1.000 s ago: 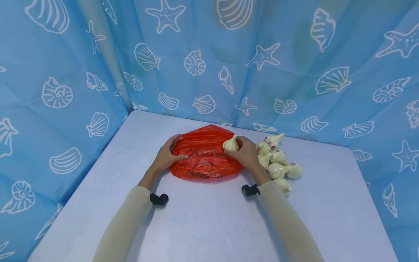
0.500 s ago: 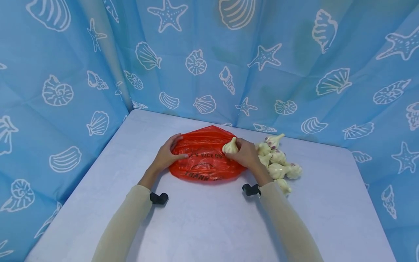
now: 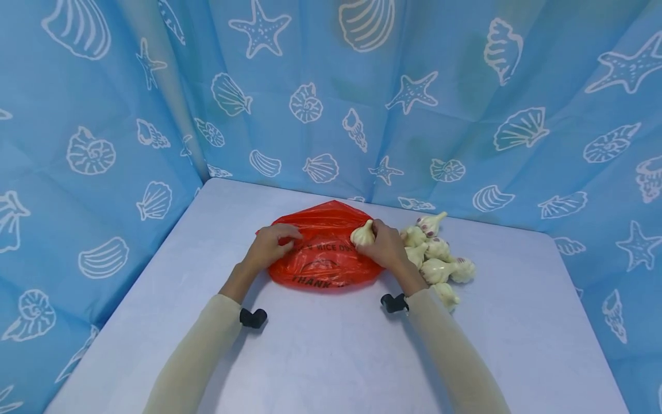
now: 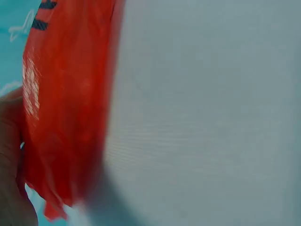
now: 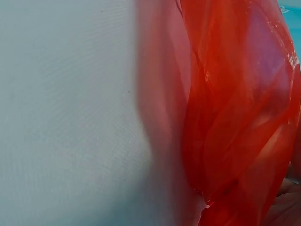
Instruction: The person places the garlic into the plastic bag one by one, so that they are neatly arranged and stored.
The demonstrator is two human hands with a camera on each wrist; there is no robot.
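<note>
A red plastic bag point(image 3: 331, 261) with dark printing lies in the middle of the white table. At its left side my left hand point(image 3: 266, 247) has bent fingers over the bag, thumb and fingertips close together with red film at them. My right hand point(image 3: 385, 246) holds a whitish garlic bulb point(image 3: 363, 234) by its side, over the bag's right part, stem pointing up. In the left wrist view the bag point(image 4: 70, 94) stands puffed beside part of the left hand point(image 4: 11, 160). The right wrist view has the bag point(image 5: 235, 103) covering most of the right hand, and the bulb is hidden there.
A heap of several garlic bulbs point(image 3: 437, 267) lies right of the bag, beside the right wrist. The white table point(image 3: 320, 356) ends at a blue shell-patterned curtain point(image 3: 320, 138) behind and on the left. A black wrist camera point(image 3: 253, 318) sits on each arm.
My left hand has shifted from the bag's left edge slightly inward, its fingers now bent over the front. The right hand keeps the garlic bulb in nearly the same place, marginally lower.
</note>
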